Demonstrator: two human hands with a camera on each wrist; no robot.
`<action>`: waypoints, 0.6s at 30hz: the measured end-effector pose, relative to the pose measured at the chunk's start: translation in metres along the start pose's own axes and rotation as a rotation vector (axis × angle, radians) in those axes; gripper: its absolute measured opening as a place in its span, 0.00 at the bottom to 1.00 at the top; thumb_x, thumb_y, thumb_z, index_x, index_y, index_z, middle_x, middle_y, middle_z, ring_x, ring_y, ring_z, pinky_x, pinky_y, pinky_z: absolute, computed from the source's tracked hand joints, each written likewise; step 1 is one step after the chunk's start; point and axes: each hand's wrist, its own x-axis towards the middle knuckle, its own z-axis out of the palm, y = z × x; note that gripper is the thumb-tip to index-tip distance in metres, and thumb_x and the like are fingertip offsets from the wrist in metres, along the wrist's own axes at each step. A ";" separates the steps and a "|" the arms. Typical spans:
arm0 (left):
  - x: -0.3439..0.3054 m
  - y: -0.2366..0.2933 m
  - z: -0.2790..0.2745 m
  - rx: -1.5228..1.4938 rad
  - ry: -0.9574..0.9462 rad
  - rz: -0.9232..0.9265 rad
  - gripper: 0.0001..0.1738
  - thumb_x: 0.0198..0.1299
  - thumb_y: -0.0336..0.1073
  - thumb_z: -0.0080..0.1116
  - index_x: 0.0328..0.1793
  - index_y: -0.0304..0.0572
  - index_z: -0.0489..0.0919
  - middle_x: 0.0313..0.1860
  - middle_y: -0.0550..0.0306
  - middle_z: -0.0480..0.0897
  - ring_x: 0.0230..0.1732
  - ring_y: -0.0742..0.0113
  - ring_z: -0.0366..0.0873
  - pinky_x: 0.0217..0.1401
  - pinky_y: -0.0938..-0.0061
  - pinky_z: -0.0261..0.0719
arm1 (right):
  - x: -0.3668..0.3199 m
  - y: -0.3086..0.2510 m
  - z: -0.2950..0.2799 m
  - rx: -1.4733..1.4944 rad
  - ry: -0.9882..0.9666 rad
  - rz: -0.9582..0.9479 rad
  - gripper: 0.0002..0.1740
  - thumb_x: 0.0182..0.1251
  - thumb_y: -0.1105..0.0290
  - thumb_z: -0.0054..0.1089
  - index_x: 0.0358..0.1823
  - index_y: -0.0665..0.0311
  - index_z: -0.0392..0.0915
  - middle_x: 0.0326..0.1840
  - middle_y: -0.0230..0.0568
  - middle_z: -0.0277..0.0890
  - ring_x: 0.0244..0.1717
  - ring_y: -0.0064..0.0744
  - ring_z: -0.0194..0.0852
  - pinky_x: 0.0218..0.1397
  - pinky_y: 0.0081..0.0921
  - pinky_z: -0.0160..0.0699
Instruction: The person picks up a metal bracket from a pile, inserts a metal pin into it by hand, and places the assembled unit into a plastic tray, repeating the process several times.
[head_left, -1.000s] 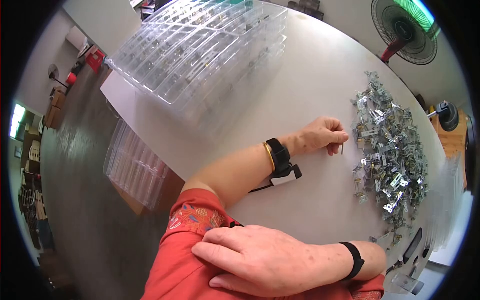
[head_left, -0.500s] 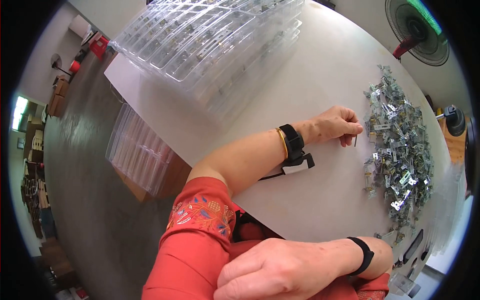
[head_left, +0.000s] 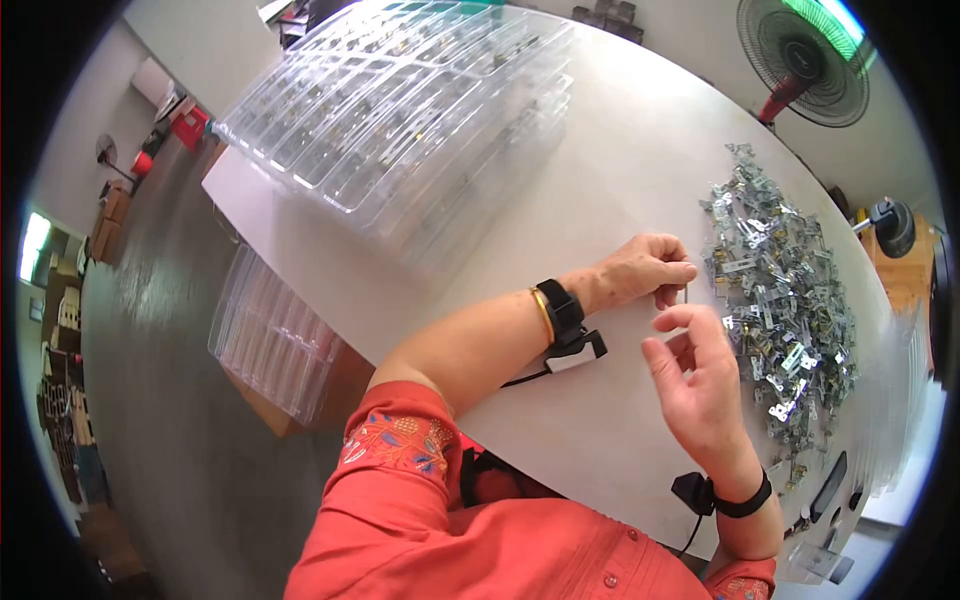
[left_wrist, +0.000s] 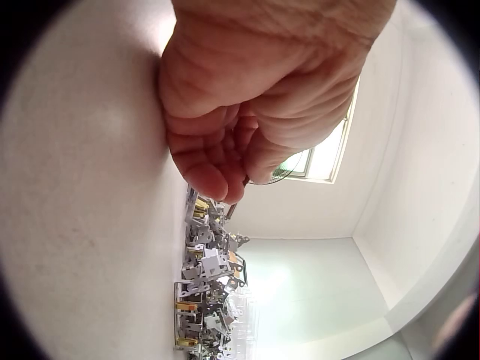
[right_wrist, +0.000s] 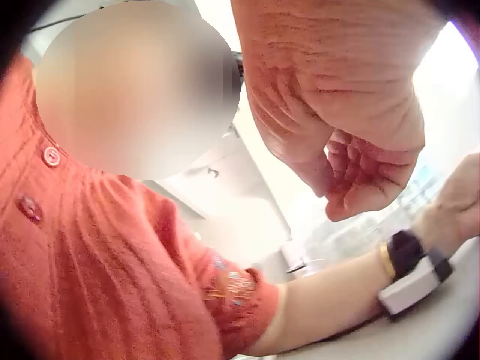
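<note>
My left hand (head_left: 640, 272) rests low over the white table (head_left: 610, 400), pinching a thin metal rod (head_left: 686, 294) between thumb and fingers. In the left wrist view the tip of the rod (left_wrist: 231, 212) sticks out below the fingertips. My right hand (head_left: 702, 385) is raised just in front of it, thumb apart from loosely bent fingers, and nothing shows in its grasp. A heap of small metal brackets (head_left: 780, 290), some with brass-coloured parts, lies to the right of both hands.
Clear plastic compartment boxes (head_left: 390, 120), filled with metal parts, are stacked at the table's far left. Another clear divided tray (head_left: 270, 335) sits lower, beside the table. A fan (head_left: 803, 60) stands beyond the far right edge. A dark phone-like object (head_left: 828, 487) lies near right.
My right hand has risen from my left sleeve and lap to beside the left hand. The left hand keeps its pinch on the rod. The head view shifted and came back.
</note>
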 end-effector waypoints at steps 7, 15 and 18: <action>-0.010 0.014 0.010 0.058 -0.029 -0.050 0.12 0.70 0.40 0.63 0.44 0.39 0.76 0.30 0.61 0.80 0.29 0.73 0.79 0.34 0.74 0.77 | -0.006 0.048 -0.012 -0.023 0.249 0.142 0.19 0.73 0.70 0.62 0.58 0.71 0.69 0.54 0.52 0.78 0.34 0.33 0.83 0.37 0.30 0.82; -0.021 0.035 0.035 0.269 -0.035 -0.038 0.11 0.72 0.38 0.61 0.42 0.37 0.76 0.29 0.59 0.80 0.28 0.74 0.78 0.30 0.77 0.78 | -0.004 0.072 -0.010 -0.007 0.280 0.210 0.10 0.77 0.66 0.56 0.50 0.65 0.73 0.34 0.49 0.81 0.32 0.44 0.82 0.37 0.38 0.78; -0.028 0.038 0.037 0.386 -0.053 -0.065 0.10 0.73 0.37 0.60 0.45 0.37 0.77 0.32 0.60 0.81 0.30 0.75 0.79 0.33 0.77 0.79 | -0.004 0.073 -0.007 0.198 0.200 0.213 0.11 0.79 0.65 0.54 0.40 0.65 0.77 0.29 0.47 0.80 0.29 0.39 0.82 0.34 0.36 0.77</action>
